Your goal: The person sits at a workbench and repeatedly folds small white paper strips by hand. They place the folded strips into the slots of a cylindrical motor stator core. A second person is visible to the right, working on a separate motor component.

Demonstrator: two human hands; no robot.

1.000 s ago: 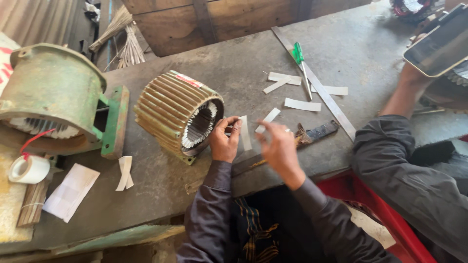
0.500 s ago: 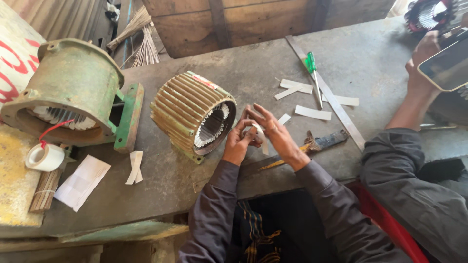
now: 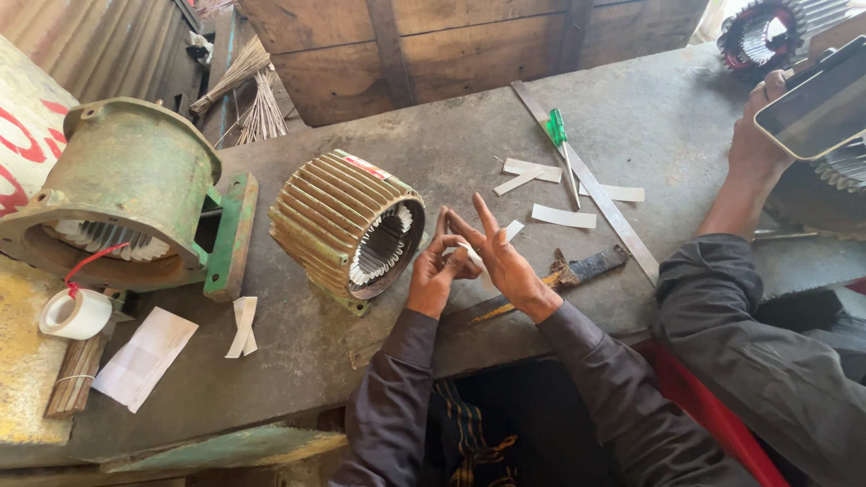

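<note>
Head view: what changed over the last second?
Both hands came together: the left hand and right hand now pinch the small white paper strip between fingertips, right fingers splayed. Finned stator, knife and loose strips stayed put.

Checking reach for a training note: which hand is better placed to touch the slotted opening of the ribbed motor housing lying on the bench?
Probably the left hand: it sits right beside the housing opening, while the right hand is farther out.

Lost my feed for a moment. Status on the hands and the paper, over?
Left hand and right hand together pinch a small white paper strip. Ribbed motor shell just left, untouched. Knife lies behind right hand.
</note>
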